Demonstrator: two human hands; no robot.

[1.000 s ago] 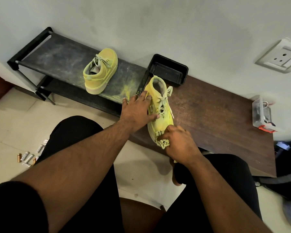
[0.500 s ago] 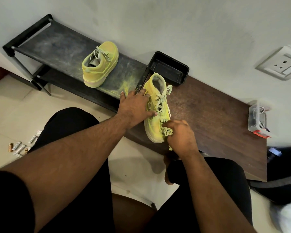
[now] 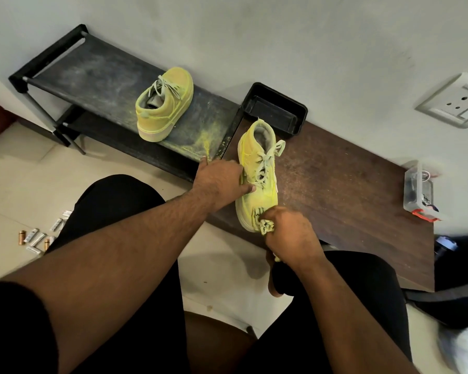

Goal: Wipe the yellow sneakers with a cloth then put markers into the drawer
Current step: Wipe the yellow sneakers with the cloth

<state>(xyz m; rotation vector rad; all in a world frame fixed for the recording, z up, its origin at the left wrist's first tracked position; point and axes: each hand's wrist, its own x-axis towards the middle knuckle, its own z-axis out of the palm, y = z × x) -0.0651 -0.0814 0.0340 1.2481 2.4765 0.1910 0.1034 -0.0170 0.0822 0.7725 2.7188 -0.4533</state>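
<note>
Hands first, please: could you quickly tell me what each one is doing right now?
Left hand: open, fingers pressed on the near sneaker, steadying it.
Right hand: closed on the cloth, at the sneaker's toe.

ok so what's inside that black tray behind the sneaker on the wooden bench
The black tray looks empty: only its bare dark floor and walls show. Its near edge is hidden by the heel of the sneaker, so anything small tucked there cannot be seen.
</note>
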